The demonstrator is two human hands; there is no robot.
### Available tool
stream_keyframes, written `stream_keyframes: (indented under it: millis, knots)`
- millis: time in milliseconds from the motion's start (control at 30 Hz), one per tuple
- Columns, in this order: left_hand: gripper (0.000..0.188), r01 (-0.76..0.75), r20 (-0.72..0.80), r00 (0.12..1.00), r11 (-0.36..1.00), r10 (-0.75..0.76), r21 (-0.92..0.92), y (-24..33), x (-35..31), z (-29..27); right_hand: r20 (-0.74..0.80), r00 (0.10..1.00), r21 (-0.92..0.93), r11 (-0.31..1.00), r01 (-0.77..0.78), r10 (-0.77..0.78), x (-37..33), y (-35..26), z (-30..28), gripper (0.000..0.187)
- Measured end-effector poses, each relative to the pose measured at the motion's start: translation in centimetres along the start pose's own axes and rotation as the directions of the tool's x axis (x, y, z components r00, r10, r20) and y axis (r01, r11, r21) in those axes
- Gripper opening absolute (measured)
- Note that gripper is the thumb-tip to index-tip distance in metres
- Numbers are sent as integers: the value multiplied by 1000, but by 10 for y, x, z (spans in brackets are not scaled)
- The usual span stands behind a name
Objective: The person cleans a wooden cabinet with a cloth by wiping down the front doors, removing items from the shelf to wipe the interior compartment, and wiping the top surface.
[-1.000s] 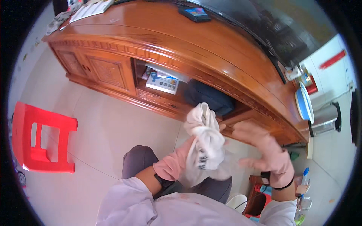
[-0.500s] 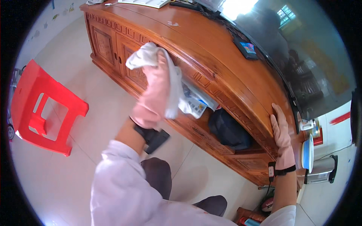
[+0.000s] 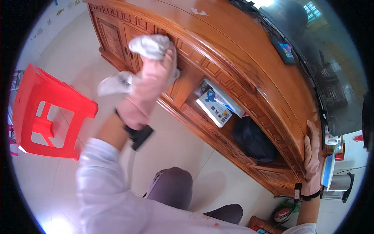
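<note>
White cloth — in left hand, seemingly against wooden cabinet

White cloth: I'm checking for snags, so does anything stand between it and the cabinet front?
Nothing visible does. The left hand holds the cloth up at the cabinet front; blur hides whether it touches. The red stool is off to the left.

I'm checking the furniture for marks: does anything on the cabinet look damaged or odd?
Yes: a ragged whitish patch on the cabinet top, left of the screen, stands out against glossy brown wood; residue or damage, unclear.
</note>
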State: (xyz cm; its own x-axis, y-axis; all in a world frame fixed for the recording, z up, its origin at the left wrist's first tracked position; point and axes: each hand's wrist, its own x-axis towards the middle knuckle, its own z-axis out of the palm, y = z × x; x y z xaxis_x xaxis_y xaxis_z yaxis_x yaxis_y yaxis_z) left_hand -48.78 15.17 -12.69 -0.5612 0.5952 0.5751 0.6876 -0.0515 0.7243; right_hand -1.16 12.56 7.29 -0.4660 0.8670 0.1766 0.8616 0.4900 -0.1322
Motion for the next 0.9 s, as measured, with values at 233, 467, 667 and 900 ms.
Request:
stream_keyframes:
  millis: [233,467,667,900]
  knots:
    - [22,468,-154,872,884,-465,-16,2,-78,67,3,1000,-66,998,-22,22,-6,-16,-9,42]
    - [42,35,-137,985,889,-108,-456,-79,-99,70,-18,1000,-17,1000,-22,22,-7,-16,-2,42]
    - [53,-29,-487,872,999,41,32,-37,63,-2,-8,1000,4,1000,-24,24,-4,-9,-5,44]
    - [45,182,-495,814,942,-305,-281,-46,53,13,35,997,-33,997,-63,64,-2,-11,-2,45]
